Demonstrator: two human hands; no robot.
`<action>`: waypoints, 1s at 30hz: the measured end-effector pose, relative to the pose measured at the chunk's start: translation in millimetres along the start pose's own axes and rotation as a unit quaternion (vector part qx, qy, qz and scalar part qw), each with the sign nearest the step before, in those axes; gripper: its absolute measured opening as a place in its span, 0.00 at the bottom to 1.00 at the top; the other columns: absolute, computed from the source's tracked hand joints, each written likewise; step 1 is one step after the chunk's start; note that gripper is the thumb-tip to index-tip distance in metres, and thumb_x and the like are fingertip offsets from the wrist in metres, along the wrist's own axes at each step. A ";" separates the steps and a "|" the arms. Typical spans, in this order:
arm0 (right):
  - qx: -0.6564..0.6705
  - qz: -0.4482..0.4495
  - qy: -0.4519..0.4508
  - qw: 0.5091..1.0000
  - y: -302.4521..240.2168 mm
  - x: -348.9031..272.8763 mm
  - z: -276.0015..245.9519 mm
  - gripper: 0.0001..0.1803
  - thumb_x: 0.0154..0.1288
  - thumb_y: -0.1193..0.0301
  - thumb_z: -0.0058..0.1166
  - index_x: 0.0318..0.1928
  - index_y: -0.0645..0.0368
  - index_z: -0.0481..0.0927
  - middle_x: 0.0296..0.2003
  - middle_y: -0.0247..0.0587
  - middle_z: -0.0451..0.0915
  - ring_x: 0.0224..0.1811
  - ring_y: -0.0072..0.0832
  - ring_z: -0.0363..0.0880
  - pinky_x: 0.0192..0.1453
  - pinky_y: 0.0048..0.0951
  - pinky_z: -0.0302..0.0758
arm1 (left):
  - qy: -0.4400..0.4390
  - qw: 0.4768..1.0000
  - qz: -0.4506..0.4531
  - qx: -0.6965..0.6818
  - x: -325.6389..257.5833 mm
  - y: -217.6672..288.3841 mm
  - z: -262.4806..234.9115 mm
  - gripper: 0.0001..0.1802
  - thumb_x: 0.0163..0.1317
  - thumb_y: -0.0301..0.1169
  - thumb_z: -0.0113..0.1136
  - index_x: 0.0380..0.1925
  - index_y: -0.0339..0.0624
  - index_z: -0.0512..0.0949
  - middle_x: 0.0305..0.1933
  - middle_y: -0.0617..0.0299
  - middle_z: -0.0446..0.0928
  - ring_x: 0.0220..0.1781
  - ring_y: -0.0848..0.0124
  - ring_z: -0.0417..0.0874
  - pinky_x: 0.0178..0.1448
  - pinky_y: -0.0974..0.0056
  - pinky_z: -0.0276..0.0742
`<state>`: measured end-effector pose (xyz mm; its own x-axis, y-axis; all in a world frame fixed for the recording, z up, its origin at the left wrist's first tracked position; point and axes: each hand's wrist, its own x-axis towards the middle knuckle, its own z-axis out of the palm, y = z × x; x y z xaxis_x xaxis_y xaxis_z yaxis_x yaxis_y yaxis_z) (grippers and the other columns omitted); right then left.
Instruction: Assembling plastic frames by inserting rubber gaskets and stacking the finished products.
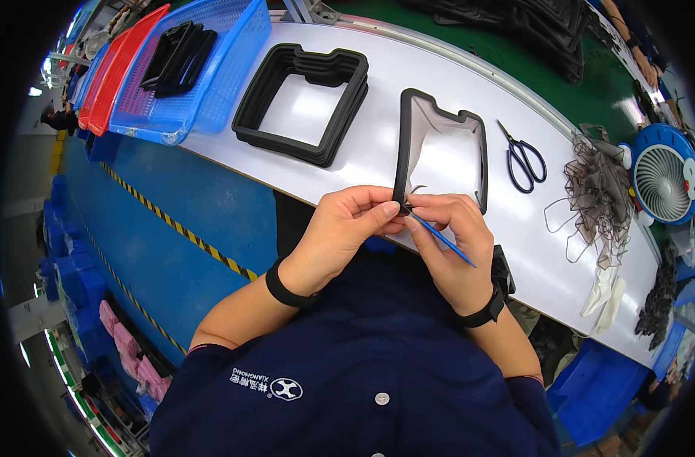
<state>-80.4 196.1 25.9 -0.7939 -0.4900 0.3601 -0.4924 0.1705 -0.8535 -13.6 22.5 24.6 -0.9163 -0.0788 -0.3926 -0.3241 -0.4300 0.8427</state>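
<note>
At the table's near edge, my left hand [346, 221] pinches the near corner of a black frame [403, 145] with thin greyish mesh or fabric along its inside. My right hand [458, 240] meets it at that corner, its fingers closed around a slim blue tool [448, 245] whose thin end points down toward my body. A small curved tip shows just above the fingertips; whether it belongs to the tool I cannot tell. My fingers hide the exact contact point. Right of the frame lie dark-handled scissors [523, 161].
A stack of black frames [309, 99] stands left on the white table [378, 46]. Beyond it is a blue basket [187, 107] holding black frames, beside a red basket [111, 91]. At right sit a heap of grey mesh pieces [595, 190] and a blue fan [662, 175].
</note>
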 end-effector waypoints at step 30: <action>-0.476 0.065 0.307 0.821 139.8 34.4 -284.6 0.07 0.70 0.68 0.59 0.42 0.58 0.80 0.36 0.44 0.86 0.36 0.37 0.86 0.44 0.34 0.79 | 0.119 0.992 -0.023 -0.028 -35.4 -12.2 -39.7 0.09 0.74 0.27 0.52 0.46 0.32 0.77 0.43 0.52 0.83 0.46 0.64 0.88 0.53 0.64 0.87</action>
<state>-278.1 446.3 26.2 -0.7484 0.0594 0.6606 -0.2122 0.9222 -0.3233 32.1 -5.2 13.5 -0.8168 -0.2653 -0.5122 -0.3446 -0.4877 0.8021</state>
